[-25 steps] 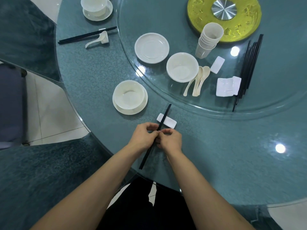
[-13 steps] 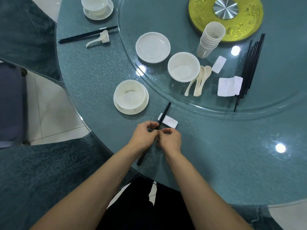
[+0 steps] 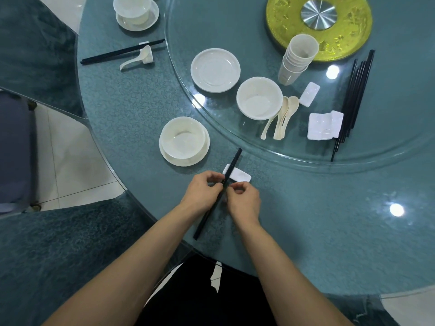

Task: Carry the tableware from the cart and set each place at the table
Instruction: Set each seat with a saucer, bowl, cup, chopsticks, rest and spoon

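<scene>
Teal and speckled, the round table [image 3: 306, 220] fills your view, with a glass turntable [image 3: 388, 128] sitting on its far half. Both your hands meet at the near edge: your left hand [image 3: 202, 196] and your right hand [image 3: 244, 202] each pinch the middle of a pair of black chopsticks [image 3: 231, 164], fingers curled closed around them. The chopsticks slant away from you, their far end lying across a white chopstick rest [image 3: 240, 175], their near end poking back past your wrists toward the table edge. Just to the left of the rest sits a white bowl on a saucer [image 3: 184, 141].

Up at the far left there's another place laid: a bowl on its saucer [image 3: 136, 12], black chopsticks [image 3: 122, 51] and a white spoon [image 3: 137, 60] beside them.

On the turntable you've got a white plate [image 3: 215, 70], an empty bowl [image 3: 259, 97], a few spoons [image 3: 282, 118] touching the bowl's right side, a leaning stack of cups [image 3: 296, 58], a single rest [image 3: 309, 94], a cluster of white rests [image 3: 324, 125] and a bundle of black chopsticks [image 3: 353, 100] just right of those. A gold disc [image 3: 348, 31] with a metal hub marks the centre.
</scene>
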`<state>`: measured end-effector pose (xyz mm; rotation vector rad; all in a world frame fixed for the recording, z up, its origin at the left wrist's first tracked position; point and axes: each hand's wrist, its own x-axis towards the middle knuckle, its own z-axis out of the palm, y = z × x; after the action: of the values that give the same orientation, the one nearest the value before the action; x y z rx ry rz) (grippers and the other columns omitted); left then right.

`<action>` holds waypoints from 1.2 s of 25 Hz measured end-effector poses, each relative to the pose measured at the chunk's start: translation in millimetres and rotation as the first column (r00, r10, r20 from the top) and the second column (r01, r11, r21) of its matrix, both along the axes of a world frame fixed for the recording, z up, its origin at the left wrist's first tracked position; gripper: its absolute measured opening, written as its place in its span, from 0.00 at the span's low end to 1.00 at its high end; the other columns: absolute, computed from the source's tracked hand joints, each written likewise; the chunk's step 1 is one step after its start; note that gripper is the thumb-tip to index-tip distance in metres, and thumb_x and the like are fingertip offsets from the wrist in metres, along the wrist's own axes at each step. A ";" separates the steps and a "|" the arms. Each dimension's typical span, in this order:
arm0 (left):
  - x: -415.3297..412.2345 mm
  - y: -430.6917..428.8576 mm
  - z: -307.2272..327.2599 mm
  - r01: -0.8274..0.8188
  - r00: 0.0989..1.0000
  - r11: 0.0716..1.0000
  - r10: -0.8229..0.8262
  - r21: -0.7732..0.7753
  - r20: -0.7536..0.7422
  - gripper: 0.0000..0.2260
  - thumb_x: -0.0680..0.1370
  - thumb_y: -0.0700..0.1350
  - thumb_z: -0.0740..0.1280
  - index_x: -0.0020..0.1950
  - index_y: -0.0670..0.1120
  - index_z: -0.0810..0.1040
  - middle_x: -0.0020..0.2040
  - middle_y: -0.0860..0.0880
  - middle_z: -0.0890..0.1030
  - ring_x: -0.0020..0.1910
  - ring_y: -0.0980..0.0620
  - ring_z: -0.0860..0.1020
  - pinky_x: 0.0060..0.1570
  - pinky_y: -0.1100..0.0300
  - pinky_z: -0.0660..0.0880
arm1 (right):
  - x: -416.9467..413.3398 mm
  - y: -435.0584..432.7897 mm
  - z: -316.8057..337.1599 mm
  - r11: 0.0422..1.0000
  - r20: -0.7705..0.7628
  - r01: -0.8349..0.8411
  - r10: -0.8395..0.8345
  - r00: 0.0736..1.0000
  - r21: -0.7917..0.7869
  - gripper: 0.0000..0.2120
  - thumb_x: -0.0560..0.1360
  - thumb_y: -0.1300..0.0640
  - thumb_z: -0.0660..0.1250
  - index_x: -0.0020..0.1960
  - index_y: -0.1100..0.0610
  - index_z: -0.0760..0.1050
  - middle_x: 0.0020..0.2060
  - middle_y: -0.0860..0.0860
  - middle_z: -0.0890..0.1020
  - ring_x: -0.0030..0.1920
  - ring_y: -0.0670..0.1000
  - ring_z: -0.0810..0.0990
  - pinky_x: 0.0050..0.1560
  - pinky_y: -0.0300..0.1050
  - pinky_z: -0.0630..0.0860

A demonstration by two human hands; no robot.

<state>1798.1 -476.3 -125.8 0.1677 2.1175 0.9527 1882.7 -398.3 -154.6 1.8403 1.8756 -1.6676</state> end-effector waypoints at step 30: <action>-23.1 105.2 -16.2 0.069 0.996 0.969 -0.054 0.236 -0.070 0.17 0.80 0.39 0.64 0.67 0.49 0.79 0.58 0.56 0.83 0.57 0.60 0.80 0.63 0.56 0.77 | -51.1 121.3 13.1 0.902 -0.017 0.007 0.001 1.000 0.432 0.09 0.76 0.45 0.69 0.47 0.51 0.80 0.37 0.47 0.84 0.43 0.53 0.84 0.47 0.52 0.80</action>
<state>1775.0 -371.0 -142.0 0.3872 2.0366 1.1770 1831.6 -277.1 -141.5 1.9663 2.4080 -1.3446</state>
